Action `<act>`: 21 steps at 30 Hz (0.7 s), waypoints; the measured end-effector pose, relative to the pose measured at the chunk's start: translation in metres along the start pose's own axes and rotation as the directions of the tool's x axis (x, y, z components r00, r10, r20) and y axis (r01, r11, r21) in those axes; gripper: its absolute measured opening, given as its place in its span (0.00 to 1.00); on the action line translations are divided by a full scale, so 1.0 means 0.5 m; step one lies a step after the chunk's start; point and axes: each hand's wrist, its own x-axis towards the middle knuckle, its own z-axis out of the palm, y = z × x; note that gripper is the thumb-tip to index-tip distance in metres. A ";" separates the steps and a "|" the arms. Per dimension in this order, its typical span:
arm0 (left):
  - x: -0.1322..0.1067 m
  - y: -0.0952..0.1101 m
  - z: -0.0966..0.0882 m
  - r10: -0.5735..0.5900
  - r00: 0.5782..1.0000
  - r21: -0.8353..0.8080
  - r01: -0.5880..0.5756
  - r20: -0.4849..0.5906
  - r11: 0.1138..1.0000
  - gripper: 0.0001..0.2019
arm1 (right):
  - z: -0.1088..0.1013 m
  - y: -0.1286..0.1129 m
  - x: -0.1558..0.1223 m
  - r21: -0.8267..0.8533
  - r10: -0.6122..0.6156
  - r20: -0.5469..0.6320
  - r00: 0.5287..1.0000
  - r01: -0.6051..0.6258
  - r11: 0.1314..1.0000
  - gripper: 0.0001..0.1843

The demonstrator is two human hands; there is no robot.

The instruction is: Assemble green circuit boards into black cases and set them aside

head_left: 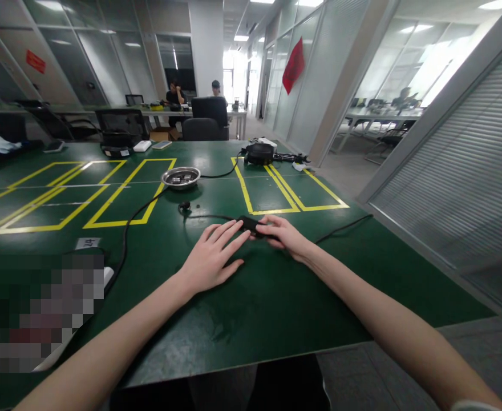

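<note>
My right hand point(286, 235) grips the right end of a small black box point(247, 224), which looks like a power adapter, with thumb and fingers. My left hand point(214, 254) lies with its fingers stretched out, the tips at the left end of the adapter. A thin black cord point(208, 216) runs left from the adapter to a black plug point(185, 206) on the green table. Another black cable point(340, 229) comes out from behind my right wrist and reaches the table's right edge. My right fingers hide part of the adapter.
A metal bowl point(181, 187) with small metal parts stands beyond the plug. Yellow tape rectangles point(251, 208) mark the green table point(276, 319). A black device point(259, 153) lies at the back. A blurred-out object point(58, 308) is at left. Two people point(176, 94) sit far off.
</note>
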 end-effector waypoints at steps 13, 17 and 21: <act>-0.005 -0.015 0.014 0.019 0.999 -0.076 -0.022 -0.039 0.997 0.15 | -0.309 0.025 0.048 -0.617 -0.519 -0.675 0.525 -0.016 0.787 0.18; -0.007 -0.015 0.014 0.026 0.999 -0.095 -0.028 -0.024 0.995 0.14 | -0.340 0.046 0.024 -0.676 -0.469 -0.642 0.606 -0.159 0.720 0.11; -0.008 -0.016 0.015 0.033 0.999 -0.123 -0.034 -0.011 0.992 0.13 | -0.371 0.054 0.023 -0.729 -0.437 -0.663 0.608 -0.393 0.560 0.12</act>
